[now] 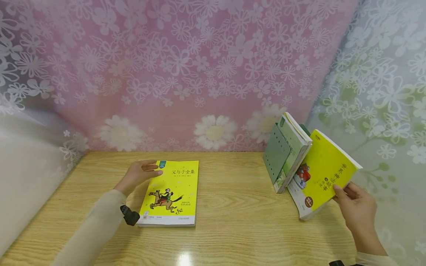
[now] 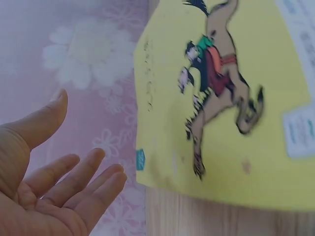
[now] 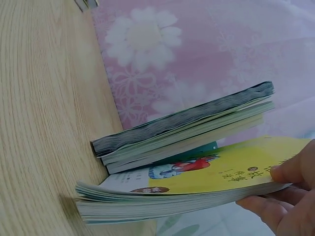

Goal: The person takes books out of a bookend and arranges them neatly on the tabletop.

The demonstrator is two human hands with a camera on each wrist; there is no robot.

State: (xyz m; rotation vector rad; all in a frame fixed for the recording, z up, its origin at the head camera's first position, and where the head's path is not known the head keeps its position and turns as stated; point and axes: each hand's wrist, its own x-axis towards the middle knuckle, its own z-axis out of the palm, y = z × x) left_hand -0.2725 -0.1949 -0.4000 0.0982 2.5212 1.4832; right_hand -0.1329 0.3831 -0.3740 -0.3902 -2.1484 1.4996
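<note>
My right hand (image 1: 357, 205) grips a yellow paperback book (image 1: 327, 166) by its right edge, thumb on the cover and fingers behind. That book leans tilted beside green-covered books (image 1: 294, 147), its bottom corner at the table; its page edges (image 3: 162, 206) show in the right wrist view. A second yellow book (image 1: 171, 188), with a horse and riders on its cover, lies flat on the table. Over its upper left corner hovers my left hand (image 1: 138, 175), fingers loosely extended. In the left wrist view the left hand (image 2: 59, 191) holds nothing and appears apart from the book.
A green metal bookend (image 1: 276, 155) with small holes stands at the left of the upright books. The wooden table (image 1: 229, 207) meets a pink flowered curtain (image 1: 213, 74) at the back and a pale flowered one (image 1: 382, 129) at the right.
</note>
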